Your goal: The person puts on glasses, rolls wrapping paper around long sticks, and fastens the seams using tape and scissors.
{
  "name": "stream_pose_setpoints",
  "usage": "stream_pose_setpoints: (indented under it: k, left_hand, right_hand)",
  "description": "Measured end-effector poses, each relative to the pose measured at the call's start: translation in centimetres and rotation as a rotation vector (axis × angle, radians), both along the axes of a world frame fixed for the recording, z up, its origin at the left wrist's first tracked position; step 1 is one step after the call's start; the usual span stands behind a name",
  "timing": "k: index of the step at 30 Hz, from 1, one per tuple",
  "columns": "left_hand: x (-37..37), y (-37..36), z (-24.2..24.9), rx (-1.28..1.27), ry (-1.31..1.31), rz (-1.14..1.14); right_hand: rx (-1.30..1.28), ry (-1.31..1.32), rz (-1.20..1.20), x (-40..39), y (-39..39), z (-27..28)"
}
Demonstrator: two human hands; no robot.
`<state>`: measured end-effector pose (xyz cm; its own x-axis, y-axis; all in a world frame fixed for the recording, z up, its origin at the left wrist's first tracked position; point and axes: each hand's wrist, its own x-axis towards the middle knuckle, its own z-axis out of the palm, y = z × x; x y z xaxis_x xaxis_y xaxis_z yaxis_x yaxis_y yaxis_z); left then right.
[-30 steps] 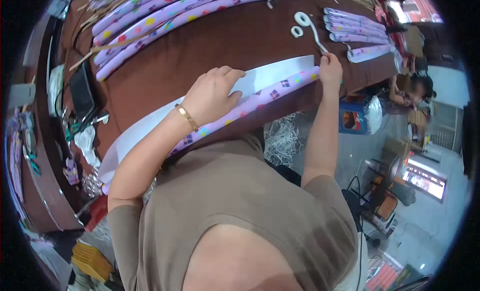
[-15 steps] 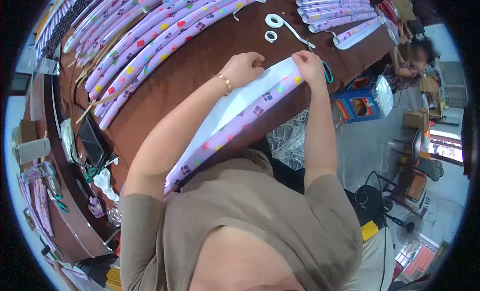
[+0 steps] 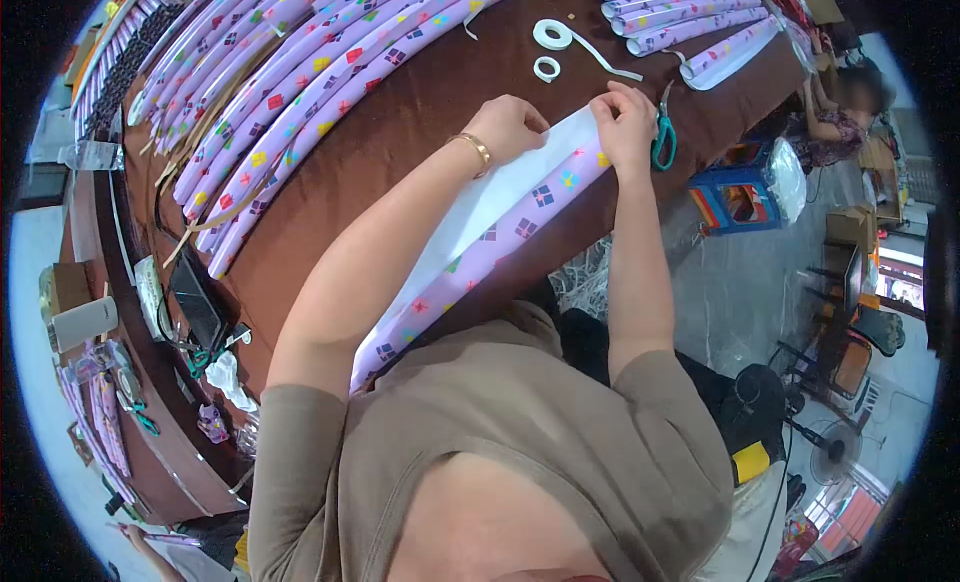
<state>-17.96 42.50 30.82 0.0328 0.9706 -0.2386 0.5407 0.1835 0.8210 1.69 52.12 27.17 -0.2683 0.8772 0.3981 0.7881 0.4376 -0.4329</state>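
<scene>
A partly rolled sheet of lilac wrapping paper (image 3: 525, 227) lies slantwise along the table's near edge, with its white underside (image 3: 470, 222) facing up on the far side. My right hand (image 3: 627, 127) is closed on the paper's right end. At the far edge of the white side, my left hand (image 3: 505, 132) is closed with the fingertips bent down; what they pinch, if anything, is hidden. Just right of my right hand lie teal-handled scissors (image 3: 664, 142). Beyond my hands are a roll of white tape (image 3: 552, 35) with a loose strip and a smaller roll (image 3: 546, 70).
Many finished lilac rolls (image 3: 330, 82) lie at the back left of the brown-covered table (image 3: 400, 122). Shorter rolls (image 3: 690, 27) are at the back right. A black case (image 3: 200, 302) is at the left. Another person (image 3: 845, 122) sits at the far right, near a blue box (image 3: 740, 202).
My left hand has moved right along the paper's far edge, closer to my right hand. The right hand's fingers have shifted slightly at the paper's end. The whole view has turned a little.
</scene>
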Motion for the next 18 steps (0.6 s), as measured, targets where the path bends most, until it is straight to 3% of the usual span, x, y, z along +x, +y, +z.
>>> stream_pose_setpoints:
  k: [18]
  left_hand:
    - [-3.7, -4.0, 0.1, -0.173, -0.273, -0.07]
  right_hand:
    - [-0.117, 0.028, 0.0, 0.7, 1.7, -1.3]
